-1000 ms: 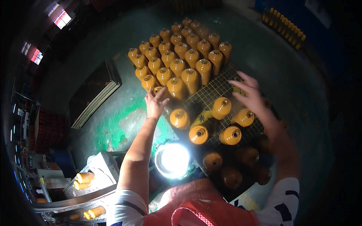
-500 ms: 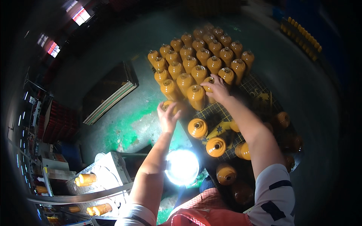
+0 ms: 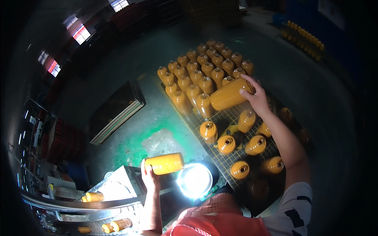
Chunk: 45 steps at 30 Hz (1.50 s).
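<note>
My left hand (image 3: 149, 177) is closed around the neck end of a glossy amber-yellow bottle (image 3: 164, 163). That bottle lies on its side in the air, its base pointing right, beside a glaring round lamp (image 3: 195, 180). Over the far right, my right hand (image 3: 256, 96) grips a second amber-yellow bottle (image 3: 230, 95) by its neck and shoulder. It is tilted, base toward the lower left, and covers part of the rows behind it. Standing bottles (image 3: 193, 93) fill the far part of a dark board with a yellow grid (image 3: 220, 157). Several more stand spaced apart nearer to me.
At the lower left a bright-lit machine or conveyor (image 3: 118, 185) carries bottles lying down, with a curved metal rail (image 3: 90, 204) in front. A stack of flat boards (image 3: 118, 112) lies on the green-stained floor. Another row of yellow bottles (image 3: 303, 39) stands far right.
Both hands have lifted a bottle each off the gridded board. My left hand has carried its bottle down and left toward the machine; my right has raised and tipped its own. The view has shifted.
</note>
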Motion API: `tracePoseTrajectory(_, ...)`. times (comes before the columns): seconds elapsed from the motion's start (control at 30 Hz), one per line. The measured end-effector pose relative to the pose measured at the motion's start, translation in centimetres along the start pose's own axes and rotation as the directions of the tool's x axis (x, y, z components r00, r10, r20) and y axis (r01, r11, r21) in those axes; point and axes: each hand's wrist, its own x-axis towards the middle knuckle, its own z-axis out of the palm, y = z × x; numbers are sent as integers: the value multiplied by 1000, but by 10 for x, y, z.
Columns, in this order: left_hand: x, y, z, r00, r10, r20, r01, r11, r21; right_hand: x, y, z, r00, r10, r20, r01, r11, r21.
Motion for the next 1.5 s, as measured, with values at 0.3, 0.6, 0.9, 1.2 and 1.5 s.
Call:
tracePoseTrajectory(0.3, 11, -87, -77, 811, -380, 445, 583, 591, -558, -164, -57, 156, 672, 512, 536, -585, -77, 807)
tracePoseTrajectory(0.6, -7, -72, -109, 529, -493, 691, 825, 106, -556, -270, -73, 273, 451, 536, 713, -453, -551, 701)
tracePoseTrajectory(0.9, -7, -86, -136, 611, -488, 623, 762, 151, -630, -294, -106, 290, 465, 370, 804, -506, -634, 584)
tracePoseTrajectory(1.2, -6, -84, -131, 548, -487, 680, 807, 94, -583, -318, -104, 288, 534, 347, 771, -495, -611, 617)
tracePoseTrajectory(1.5, 7, -83, -126, 277, -515, 811, 939, -34, -342, -379, -169, 265, 728, 444, 522, -245, -543, 803)
